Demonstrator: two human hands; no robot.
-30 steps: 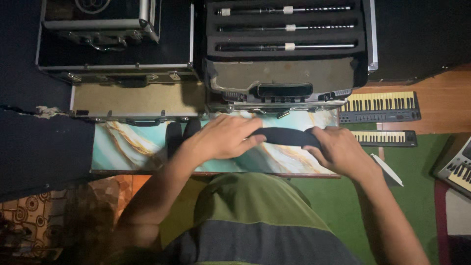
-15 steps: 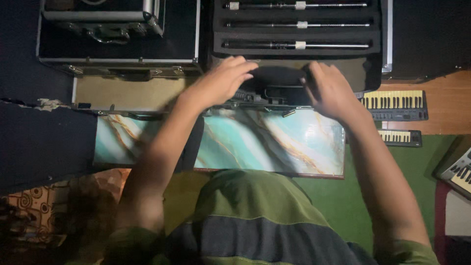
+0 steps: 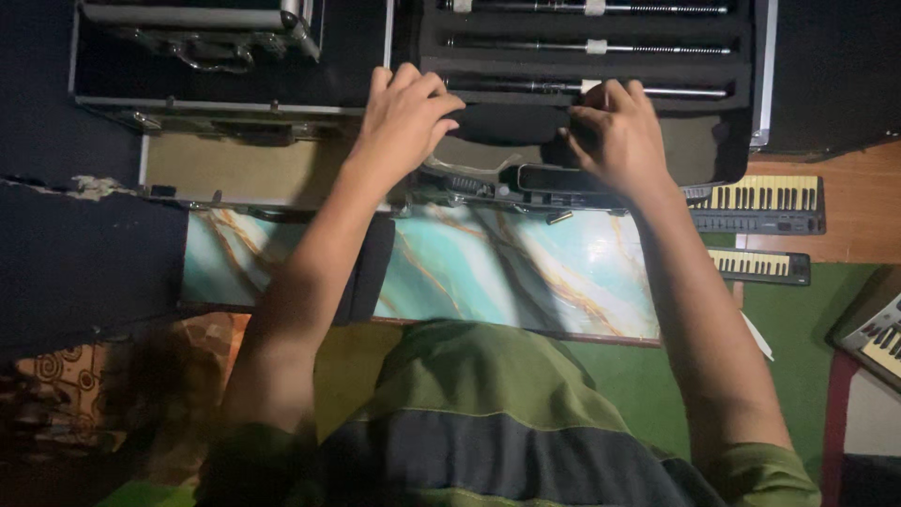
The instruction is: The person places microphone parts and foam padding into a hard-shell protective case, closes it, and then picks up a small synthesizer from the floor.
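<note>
Both my hands reach into an open black foam-lined case (image 3: 762, 84) at the far edge of a turquoise marbled tabletop (image 3: 526, 272). My left hand (image 3: 404, 113) and my right hand (image 3: 619, 136) each grip one end of a long black padded piece (image 3: 511, 124) lying across the case's near section. The fingers of both hands curl over it. Behind it, three thin metal rods (image 3: 591, 47) lie in foam slots. The case's black handle (image 3: 563, 178) sits just below my right hand.
A second open metal-edged case (image 3: 225, 84) stands to the left. Two small keyboards (image 3: 760, 197) (image 3: 755, 266) lie to the right, with another keyboard (image 3: 873, 338) beyond on a green rug (image 3: 798, 376). A dark cloth (image 3: 84, 253) covers the left side, and a black flat object (image 3: 371, 272) lies under my left arm.
Both hands carried the long black piece from above the marbled tabletop forward into the open case, and now hold it against the foam.
</note>
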